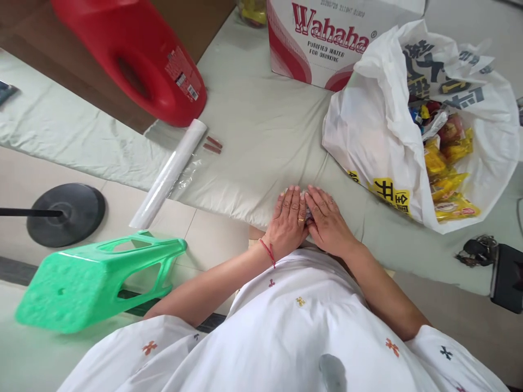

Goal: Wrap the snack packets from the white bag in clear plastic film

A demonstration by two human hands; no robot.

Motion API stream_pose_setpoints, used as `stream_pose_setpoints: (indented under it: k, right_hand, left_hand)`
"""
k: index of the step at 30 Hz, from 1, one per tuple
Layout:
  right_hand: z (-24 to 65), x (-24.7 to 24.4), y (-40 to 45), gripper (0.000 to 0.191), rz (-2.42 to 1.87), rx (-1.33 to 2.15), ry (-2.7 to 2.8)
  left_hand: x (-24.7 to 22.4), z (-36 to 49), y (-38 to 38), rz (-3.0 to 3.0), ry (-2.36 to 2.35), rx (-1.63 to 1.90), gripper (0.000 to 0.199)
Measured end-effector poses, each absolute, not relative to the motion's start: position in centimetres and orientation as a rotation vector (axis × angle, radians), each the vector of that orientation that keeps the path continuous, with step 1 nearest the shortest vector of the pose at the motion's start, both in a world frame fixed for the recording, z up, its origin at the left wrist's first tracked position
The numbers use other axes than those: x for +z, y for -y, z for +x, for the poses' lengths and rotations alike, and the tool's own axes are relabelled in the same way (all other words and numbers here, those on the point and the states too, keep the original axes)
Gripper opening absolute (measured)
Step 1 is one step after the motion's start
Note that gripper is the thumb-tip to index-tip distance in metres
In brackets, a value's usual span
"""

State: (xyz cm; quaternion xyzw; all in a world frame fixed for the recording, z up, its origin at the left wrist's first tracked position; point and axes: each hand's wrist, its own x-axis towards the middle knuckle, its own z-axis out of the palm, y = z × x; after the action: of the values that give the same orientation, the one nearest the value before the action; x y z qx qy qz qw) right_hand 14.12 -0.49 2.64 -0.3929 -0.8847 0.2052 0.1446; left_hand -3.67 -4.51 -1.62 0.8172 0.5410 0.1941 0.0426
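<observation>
My left hand (286, 222) lies palm down at the edge of the cloth-covered table (261, 141), its fingers stretched out side by side. Beside it, my right hand (327, 219) rests flat too, its fingertips close to those of the left. A small, dark, shiny thing (308, 213) shows in the narrow gap between the hands; the palms hide most of it, so I cannot make out what it is. Neither hand has its fingers wrapped round anything.
A white bag (368, 136) with wrapped snacks (445, 169) stands at the right, near a Wahaha box (310, 41). To the left are a red jug (163, 71), a clear plastic roll (169, 174), two small red-brown strips (212, 145) and a green stool (77, 283).
</observation>
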Motion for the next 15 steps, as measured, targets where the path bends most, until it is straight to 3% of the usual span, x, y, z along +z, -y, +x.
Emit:
stream_pose_setpoints:
  k: [4, 8, 12, 15]
  right_hand:
    - [15.1, 2.7, -0.4, 0.086, -1.065, 0.821, 2.475]
    - [17.8, 3.8, -1.2, 0.078, -1.037, 1.021, 2.076]
    - [16.6, 2.7, 1.1, 0.095, -1.047, 1.355, 1.709]
    - [14.5, 2.4, 3.7, 0.086, -1.153, 1.481, 1.436]
  left_hand:
    - [-0.8, -4.5, 2.2, 2.435, -1.595, 0.600, 0.056]
    - [2.2, -6.6, 0.4, 2.052, -1.488, 0.693, 0.045]
    - [4.0, -4.7, 1.8, 1.264, -1.225, 1.020, 0.054]
    - [3.4, -1.2, 3.8, 0.901, -1.061, 1.121, 0.056]
